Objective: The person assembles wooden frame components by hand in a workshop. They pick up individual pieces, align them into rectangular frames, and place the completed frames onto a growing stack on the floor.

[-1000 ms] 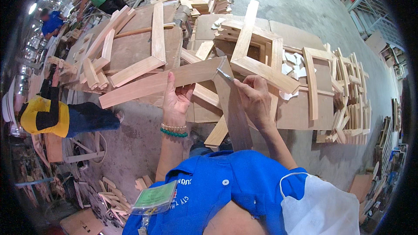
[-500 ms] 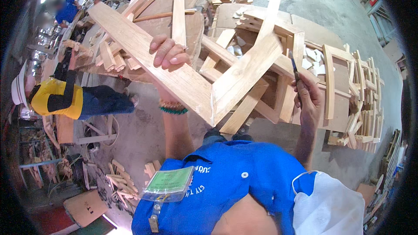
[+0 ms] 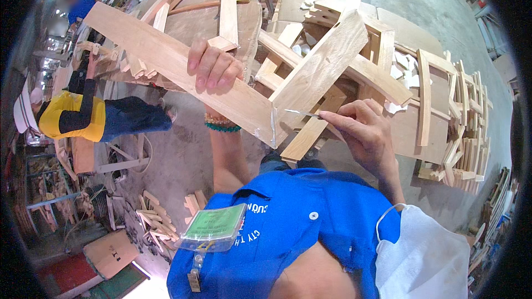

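Far left, a co-worker in a yellow top (image 3: 72,116) shows sideways, one arm up by some wood. Right of them, loose wood pieces (image 3: 155,221) lie on the floor. Your left worktop (image 3: 199,25) is cardboard-covered, wood parts on it.

Your frame (image 3: 249,108), two wide boards meeting in a V, is up in front of your chest, corner toward you. Your left hand (image 3: 215,66) has the left board: fingers curled over its upper edge, side by side, thumb hidden. Beaded bracelets (image 3: 223,126) on that wrist. White line runs down the joint.

Blade (image 3: 302,113) points left, tip just beside the joint; contact, can't tell. Your right hand (image 3: 363,130) pinches it between thumb and fingers.

Behind that, right worktop (image 3: 413,30) carries more wood and white scraps (image 3: 407,69). Far right, a stack of wood frames (image 3: 457,116).
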Tool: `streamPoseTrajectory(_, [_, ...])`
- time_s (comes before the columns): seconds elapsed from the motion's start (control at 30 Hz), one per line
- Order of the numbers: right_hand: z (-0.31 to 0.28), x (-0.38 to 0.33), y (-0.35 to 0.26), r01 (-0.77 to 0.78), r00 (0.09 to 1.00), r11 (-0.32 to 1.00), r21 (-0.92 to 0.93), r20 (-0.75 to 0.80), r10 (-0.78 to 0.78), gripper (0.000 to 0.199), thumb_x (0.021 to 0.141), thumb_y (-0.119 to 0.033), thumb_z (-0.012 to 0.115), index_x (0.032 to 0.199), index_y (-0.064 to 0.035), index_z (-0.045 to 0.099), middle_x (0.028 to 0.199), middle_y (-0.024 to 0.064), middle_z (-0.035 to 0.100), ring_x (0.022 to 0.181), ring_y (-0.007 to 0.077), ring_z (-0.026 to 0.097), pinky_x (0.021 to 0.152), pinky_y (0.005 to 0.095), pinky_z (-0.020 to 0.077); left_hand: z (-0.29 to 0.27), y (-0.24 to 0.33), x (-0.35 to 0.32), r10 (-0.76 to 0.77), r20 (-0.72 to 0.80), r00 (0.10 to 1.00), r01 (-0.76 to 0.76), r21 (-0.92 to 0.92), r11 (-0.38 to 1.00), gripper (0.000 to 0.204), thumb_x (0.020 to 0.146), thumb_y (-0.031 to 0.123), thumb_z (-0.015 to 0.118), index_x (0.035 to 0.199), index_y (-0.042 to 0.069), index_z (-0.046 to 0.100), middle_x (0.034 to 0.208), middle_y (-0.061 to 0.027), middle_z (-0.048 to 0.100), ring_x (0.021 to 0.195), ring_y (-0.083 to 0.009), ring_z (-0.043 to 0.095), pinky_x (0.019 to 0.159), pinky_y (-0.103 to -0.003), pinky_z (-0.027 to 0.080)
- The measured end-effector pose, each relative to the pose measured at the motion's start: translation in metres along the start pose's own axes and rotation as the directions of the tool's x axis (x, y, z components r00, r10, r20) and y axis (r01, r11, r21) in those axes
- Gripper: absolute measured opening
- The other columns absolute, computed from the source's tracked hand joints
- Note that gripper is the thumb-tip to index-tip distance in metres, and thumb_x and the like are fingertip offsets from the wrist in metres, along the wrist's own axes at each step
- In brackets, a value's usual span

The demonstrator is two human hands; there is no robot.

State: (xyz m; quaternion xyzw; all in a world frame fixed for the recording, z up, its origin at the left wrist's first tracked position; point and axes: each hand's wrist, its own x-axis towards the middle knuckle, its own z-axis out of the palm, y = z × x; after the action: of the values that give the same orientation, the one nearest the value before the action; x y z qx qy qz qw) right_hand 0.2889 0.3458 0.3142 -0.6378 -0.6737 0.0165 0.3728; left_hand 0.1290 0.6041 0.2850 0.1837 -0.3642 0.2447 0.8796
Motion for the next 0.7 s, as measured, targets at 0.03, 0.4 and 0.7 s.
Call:
streamPoseTrajectory(0.03, [0.0,0.002,-0.001,0.005,1.0,1.0,-0.016,-0.001,-0.005,0.038,0.068,0.0,0.065,0.102,-0.0175,0.07,0.079,0.0032,0.059,0.073,0.0209,0.057,0.06,0.0328,0.0496,-0.001,-0.001,0.0,0.001,0.008,1.0,-0.001,-0.002,1.0,0.015,0.093,0.012,0.046,0.079,0.011,0.051,0.061,-0.0031,0.058,0.06,-0.0159,0.056,0.065,-0.032,0.047])
streamPoseTrajectory(0.4, [0.017,0.0,0.009,0.011,0.999,1.0,0.026,0.031,-0.012,0.039,0.067,-0.001,0.066,0.102,-0.019,0.07,0.081,0.0014,0.059,0.074,0.0196,0.056,0.057,0.0304,0.0496,-0.007,-0.008,-0.003,0.044,-0.06,0.997,-0.047,-0.049,0.998,0.015,0.094,0.011,0.044,0.08,0.009,0.051,0.063,-0.0048,0.058,0.061,-0.0178,0.055,0.067,-0.033,0.047])
streamPoseTrajectory(0.7, [0.014,0.011,0.004,-0.013,0.999,1.0,0.01,-0.044,0.013,0.037,0.069,-0.002,0.068,0.102,-0.0193,0.071,0.081,0.0015,0.058,0.075,0.0197,0.055,0.058,0.0303,0.0479,-0.016,-0.005,-0.004,0.039,-0.016,0.999,-0.04,-0.068,0.997,0.016,0.093,0.009,0.044,0.079,0.01,0.05,0.063,-0.0046,0.058,0.06,-0.0173,0.056,0.066,-0.033,0.047])
